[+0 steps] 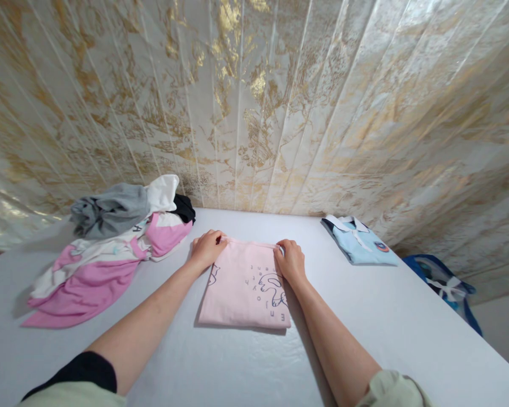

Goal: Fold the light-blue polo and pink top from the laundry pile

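Note:
A pale pink shirt [237,288], folded into a neat rectangle with dark line drawings and letters, lies flat on the white table [169,350] in front of me. My left hand [207,250] pinches its far left corner. At the far right corner, my right hand [291,259] is closed on the fabric, thumb toward the shirt. Both forearms reach in from the near side, one on each side of the shirt.
Left of my hands is a loose heap of clothes: a pink-and-white garment [97,282], a grey one [114,206] and a black one [184,208]. A folded light blue shirt [356,243] lies at the back right. Beyond the right edge sits a blue-trimmed bag [445,288]. A gold-patterned curtain [254,113] hangs behind.

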